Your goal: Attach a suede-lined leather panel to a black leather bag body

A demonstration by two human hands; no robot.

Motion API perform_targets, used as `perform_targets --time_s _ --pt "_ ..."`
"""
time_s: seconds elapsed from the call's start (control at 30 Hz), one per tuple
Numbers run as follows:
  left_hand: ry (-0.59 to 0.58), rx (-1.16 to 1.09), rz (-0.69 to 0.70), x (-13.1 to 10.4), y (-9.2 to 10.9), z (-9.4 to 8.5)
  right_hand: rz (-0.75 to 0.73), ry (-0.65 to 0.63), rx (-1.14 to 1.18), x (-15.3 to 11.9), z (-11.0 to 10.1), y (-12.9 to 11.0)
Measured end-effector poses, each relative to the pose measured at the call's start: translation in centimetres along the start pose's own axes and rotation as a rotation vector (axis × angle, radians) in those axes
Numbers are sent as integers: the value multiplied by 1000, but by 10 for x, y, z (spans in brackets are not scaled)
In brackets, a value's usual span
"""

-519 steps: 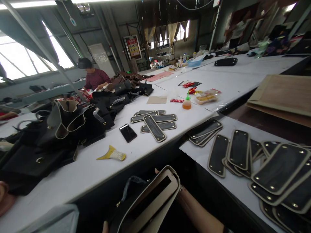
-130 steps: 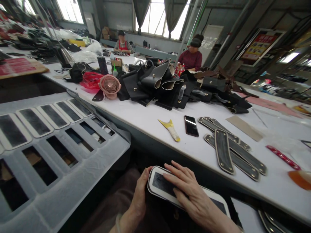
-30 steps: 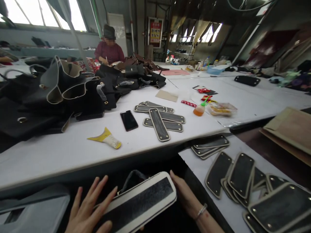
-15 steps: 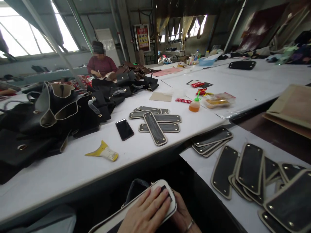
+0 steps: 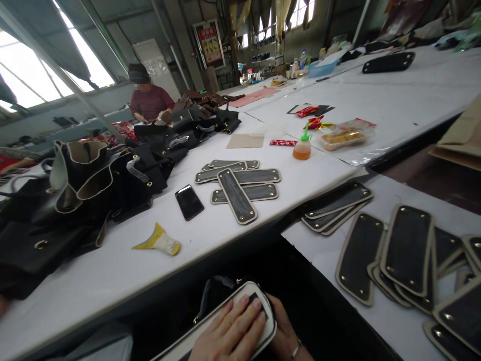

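A bag (image 5: 180,347) with a pale, dark-edged bottom panel is held at the lower middle, below the table's front edge. Flat on that panel lies my left hand (image 5: 231,331), its fingers stretched out side by side. My right hand (image 5: 283,328), with a bracelet at the wrist, supports the bag's rounded right end; its fingertips are hidden behind the bag. A dark strap (image 5: 210,293) sticks up behind the panel. On the table nearby are crossed black panels with pale edges and studs (image 5: 237,196), a phone (image 5: 189,202) and a yellow tool with a wrapped handle (image 5: 161,240).
Black bags (image 5: 90,185) crowd the table's left side. More studded panels (image 5: 408,248) are piled on the right surface. Farther back are a bottle of orange liquid (image 5: 301,149), a food tray (image 5: 347,135) and a person (image 5: 150,100) at work. A dark gap separates the surfaces.
The camera view has tilted and shifted slightly. Both hands and the bag appear a little farther right and lower, with the same hold.
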State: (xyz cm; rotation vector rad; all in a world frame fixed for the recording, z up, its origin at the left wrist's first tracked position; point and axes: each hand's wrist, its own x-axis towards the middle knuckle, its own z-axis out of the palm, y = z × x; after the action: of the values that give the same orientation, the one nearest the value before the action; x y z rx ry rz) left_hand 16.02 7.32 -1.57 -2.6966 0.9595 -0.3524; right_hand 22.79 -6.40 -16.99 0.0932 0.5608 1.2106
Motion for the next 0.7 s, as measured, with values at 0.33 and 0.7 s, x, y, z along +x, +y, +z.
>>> perform_targets --time_s 0.33,0.7 --pt "-6 -20 -4 10 -4 -10 -60 3 -21 0 15 -2" --pt "37 -100 -86 16 -6 -10 -273 48 -222 1 14 -8"
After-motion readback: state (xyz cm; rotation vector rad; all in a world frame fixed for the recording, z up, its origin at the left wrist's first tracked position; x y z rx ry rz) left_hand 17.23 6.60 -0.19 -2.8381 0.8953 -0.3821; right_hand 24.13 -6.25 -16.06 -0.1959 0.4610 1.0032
